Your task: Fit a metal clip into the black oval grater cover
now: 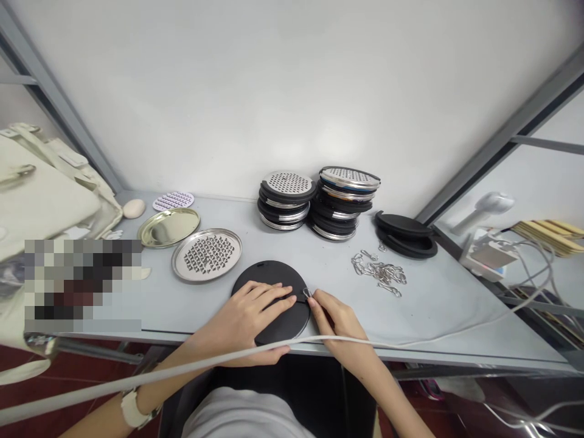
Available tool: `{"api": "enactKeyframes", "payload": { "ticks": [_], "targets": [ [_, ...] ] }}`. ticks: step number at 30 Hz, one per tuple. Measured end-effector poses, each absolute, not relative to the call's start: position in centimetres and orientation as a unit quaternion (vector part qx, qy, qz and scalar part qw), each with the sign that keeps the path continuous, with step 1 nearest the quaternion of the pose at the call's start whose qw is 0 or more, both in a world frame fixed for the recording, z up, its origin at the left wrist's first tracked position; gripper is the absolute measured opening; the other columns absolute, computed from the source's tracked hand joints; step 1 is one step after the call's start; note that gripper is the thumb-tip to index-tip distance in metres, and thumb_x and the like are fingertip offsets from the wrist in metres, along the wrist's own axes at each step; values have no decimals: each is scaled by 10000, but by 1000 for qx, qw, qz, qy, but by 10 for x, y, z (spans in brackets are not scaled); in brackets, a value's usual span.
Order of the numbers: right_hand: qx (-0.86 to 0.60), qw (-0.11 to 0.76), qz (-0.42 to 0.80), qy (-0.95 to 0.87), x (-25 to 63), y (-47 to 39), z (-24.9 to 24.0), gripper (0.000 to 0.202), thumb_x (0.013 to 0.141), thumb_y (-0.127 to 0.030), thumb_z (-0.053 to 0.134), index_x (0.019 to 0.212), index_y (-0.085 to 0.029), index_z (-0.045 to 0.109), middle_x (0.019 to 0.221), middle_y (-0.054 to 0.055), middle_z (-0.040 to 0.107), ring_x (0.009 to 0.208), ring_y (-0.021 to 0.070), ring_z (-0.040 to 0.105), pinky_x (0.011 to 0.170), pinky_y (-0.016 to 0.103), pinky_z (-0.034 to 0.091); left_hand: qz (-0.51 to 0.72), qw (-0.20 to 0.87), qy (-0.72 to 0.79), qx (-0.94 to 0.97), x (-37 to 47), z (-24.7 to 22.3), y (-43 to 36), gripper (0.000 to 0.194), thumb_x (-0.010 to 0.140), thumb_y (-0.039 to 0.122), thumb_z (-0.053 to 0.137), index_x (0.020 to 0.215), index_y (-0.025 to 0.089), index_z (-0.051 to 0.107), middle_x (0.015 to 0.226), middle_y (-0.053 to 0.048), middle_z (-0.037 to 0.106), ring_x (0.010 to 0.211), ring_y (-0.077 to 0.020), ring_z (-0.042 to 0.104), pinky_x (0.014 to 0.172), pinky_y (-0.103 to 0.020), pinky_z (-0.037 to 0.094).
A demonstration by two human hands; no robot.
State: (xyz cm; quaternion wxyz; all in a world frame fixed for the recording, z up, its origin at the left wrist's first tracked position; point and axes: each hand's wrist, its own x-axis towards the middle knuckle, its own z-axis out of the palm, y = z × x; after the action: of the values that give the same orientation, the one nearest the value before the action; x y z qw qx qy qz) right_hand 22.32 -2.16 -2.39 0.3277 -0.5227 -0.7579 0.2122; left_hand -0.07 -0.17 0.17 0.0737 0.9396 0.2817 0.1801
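Pinching clip (307, 293), right (340, 319); left (250, 311) across disc (283, 274)

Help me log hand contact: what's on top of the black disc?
The left hand lies across the black disc; the right hand holds a metal clip at its right edge. The surface beneath the left hand is hidden.

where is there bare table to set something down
Bare patches: the right front of the table, right of the loose clips, though a white cable crosses there; and the back strip between the lilac disc and left grater stack. Crowded: the left end by the bag, and front middle, left hand and right hand at the black disc.
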Motion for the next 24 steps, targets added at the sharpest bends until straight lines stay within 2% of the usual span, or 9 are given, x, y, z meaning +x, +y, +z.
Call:
{"api": "enactKeyframes", "payload": {
  "ticks": [24],
  "targets": [
    [-527, 327, 198, -759, 222, -22, -25, 261, 988, -272, 351, 732, -220, 347, 658, -31, 438, 560, 120, 408, 571, 245, 337, 180, 75, 283, 939, -1, 3, -2, 606, 800, 400, 595, 1353, 196, 451, 1414, -81, 466, 1284, -272, 421, 1037, -419, 323]
  ]
}}
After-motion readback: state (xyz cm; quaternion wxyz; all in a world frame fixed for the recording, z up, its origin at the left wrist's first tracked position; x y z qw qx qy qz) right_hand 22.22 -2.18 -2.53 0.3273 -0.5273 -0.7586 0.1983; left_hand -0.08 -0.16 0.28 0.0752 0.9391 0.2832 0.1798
